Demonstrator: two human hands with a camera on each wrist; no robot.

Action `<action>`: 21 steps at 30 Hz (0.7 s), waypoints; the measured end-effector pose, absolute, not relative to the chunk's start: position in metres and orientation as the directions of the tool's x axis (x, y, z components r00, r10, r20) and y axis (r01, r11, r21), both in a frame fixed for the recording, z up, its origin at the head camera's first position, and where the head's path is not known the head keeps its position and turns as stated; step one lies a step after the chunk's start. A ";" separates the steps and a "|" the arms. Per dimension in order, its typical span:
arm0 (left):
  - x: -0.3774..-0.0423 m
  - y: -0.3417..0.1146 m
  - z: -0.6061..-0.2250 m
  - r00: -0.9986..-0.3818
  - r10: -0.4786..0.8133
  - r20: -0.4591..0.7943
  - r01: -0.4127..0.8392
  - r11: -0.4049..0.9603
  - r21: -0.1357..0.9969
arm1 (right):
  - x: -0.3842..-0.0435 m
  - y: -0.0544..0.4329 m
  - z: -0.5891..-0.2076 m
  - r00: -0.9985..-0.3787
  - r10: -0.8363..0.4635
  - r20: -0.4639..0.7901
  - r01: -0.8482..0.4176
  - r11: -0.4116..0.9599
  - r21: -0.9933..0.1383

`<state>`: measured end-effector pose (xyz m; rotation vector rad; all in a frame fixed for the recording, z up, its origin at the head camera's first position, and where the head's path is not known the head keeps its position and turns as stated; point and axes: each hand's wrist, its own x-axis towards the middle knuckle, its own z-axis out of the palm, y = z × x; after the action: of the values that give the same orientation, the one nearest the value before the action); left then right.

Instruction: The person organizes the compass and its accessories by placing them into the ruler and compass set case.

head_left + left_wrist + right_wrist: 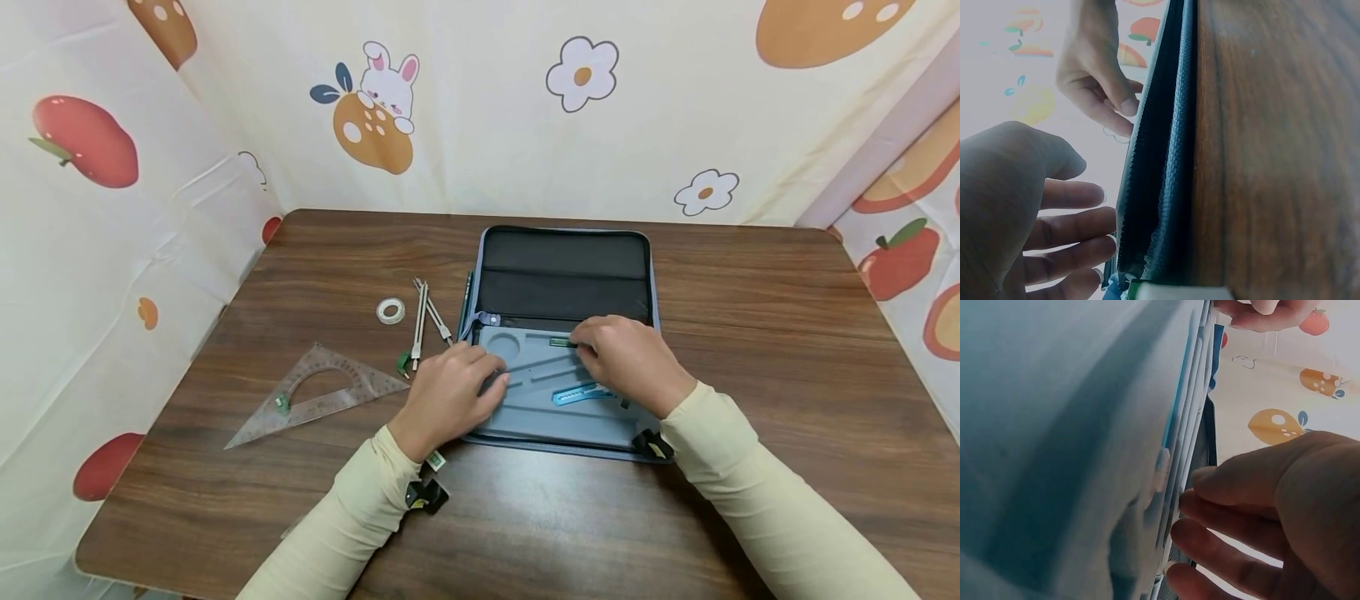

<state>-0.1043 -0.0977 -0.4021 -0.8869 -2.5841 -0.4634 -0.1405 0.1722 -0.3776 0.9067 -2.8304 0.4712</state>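
A zip case (564, 296) lies unfolded, with a black lining in its lid and a grey-blue moulded tray (517, 421) in its lower half. My right hand (626, 358) reaches into the tray, thumb and forefinger pinching the right end of a small dark green strip (560, 342); the fingertips partly hide it. A light-blue utility knife (581, 393) lies in the tray below that hand. Over the tray's left edge is my left hand (453, 392), its fingers loosely extended and apart in the left wrist view, holding nothing.
Left of the case lie a white tape ring (390, 311), metal compasses (420, 329) with a green part, and a clear set square (315, 392). A dark green pencil-like stick (467, 300) lies along the case's left side. Printed curtains stand behind the wooden table (757, 333).
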 end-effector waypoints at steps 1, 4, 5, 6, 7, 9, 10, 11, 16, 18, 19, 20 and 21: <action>-0.104 -0.098 -0.402 -0.736 0.516 0.438 0.635 0.750 0.186 | -0.140 0.172 -0.378 -0.810 -0.544 0.217 -0.585 0.771 -0.251; -0.105 -0.098 -0.401 -0.741 0.515 0.431 0.633 0.750 0.192 | -0.138 0.173 -0.378 -0.805 -0.552 0.216 -0.592 0.766 -0.249; -0.105 -0.099 -0.401 -0.741 0.513 0.433 0.632 0.750 0.195 | -0.137 0.174 -0.378 -0.804 -0.555 0.214 -0.595 0.764 -0.250; -0.105 -0.100 -0.401 -0.740 0.510 0.439 0.633 0.748 0.198 | -0.136 0.174 -0.377 -0.804 -0.557 0.210 -0.595 0.763 -0.254; -0.106 -0.101 -0.401 -0.740 0.506 0.444 0.632 0.748 0.201 | -0.135 0.175 -0.377 -0.805 -0.557 0.203 -0.593 0.763 -0.258; -0.107 -0.103 -0.400 -0.739 0.496 0.456 0.629 0.751 0.202 | -0.133 0.176 -0.376 -0.811 -0.556 0.184 -0.585 0.765 -0.269; -0.108 -0.105 -0.399 -0.740 0.488 0.462 0.623 0.757 0.197 | -0.133 0.177 -0.376 -0.816 -0.552 0.173 -0.578 0.768 -0.276; -0.109 -0.107 -0.397 -0.743 0.479 0.467 0.614 0.766 0.191 | -0.132 0.177 -0.376 -0.821 -0.547 0.164 -0.570 0.771 -0.282; -0.115 -0.124 -0.388 -0.778 0.393 0.490 0.529 0.831 0.173 | -0.126 0.180 -0.376 -0.829 -0.541 0.141 -0.557 0.775 -0.299; -0.117 -0.134 -0.384 -0.805 0.344 0.484 0.476 0.861 0.181 | -0.124 0.181 -0.376 -0.826 -0.546 0.142 -0.562 0.771 -0.301; -0.118 -0.139 -0.383 -0.822 0.317 0.473 0.445 0.876 0.186 | -0.123 0.181 -0.376 -0.824 -0.549 0.143 -0.565 0.769 -0.301; -0.118 -0.144 -0.381 -0.841 0.291 0.456 0.413 0.890 0.194 | -0.123 0.182 -0.376 -0.821 -0.552 0.145 -0.568 0.766 -0.302; -0.119 -0.148 -0.380 -0.861 0.265 0.434 0.378 0.904 0.199 | -0.122 0.182 -0.376 -0.819 -0.554 0.148 -0.571 0.763 -0.302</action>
<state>-0.1186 -0.1481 -0.3799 -0.4701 -2.6647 -0.3908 -0.1217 0.1820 -0.3764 0.9265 -2.9030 0.5221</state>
